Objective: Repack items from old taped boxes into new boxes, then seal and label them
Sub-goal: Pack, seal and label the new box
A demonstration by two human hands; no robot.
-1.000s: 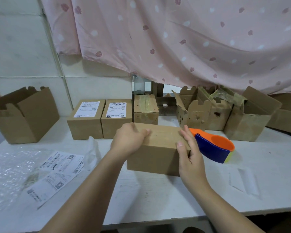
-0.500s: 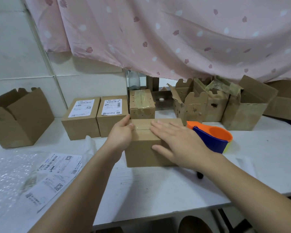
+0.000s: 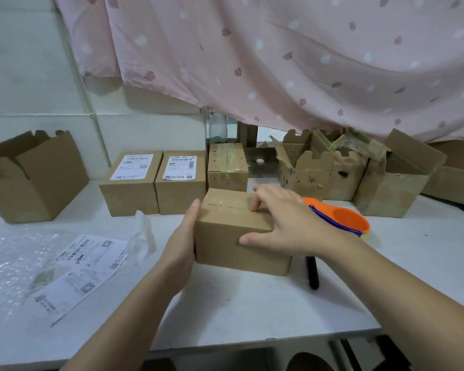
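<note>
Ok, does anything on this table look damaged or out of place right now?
The open brown cardboard boxes at back right look battered: torn flaps, dark holes in their fronts, crumpled tape on top. Printed white label sheets lie askew, partly on the clear bubble wrap at left.

The box [image 3: 233,236] between the hands is matt brown cardboard, smooth-faced, with a strip of glossy clear tape [image 3: 223,204] along its top, reaching the right hand [image 3: 287,226]. Just beyond that hand, the tape dispenser [image 3: 343,218] is shiny orange and blue plastic. Out past the left hand [image 3: 182,245] lie clear, glinting bubble wrap [image 3: 8,263] and white printed paper labels [image 3: 86,266]. The surface [image 3: 252,303] is matt white, faintly scuffed. Farther back beyond the right hand, the old boxes [image 3: 314,170] are rough, holed cardboard; above them hangs a curtain [image 3: 279,49] of soft, matt pink cloth.
</note>
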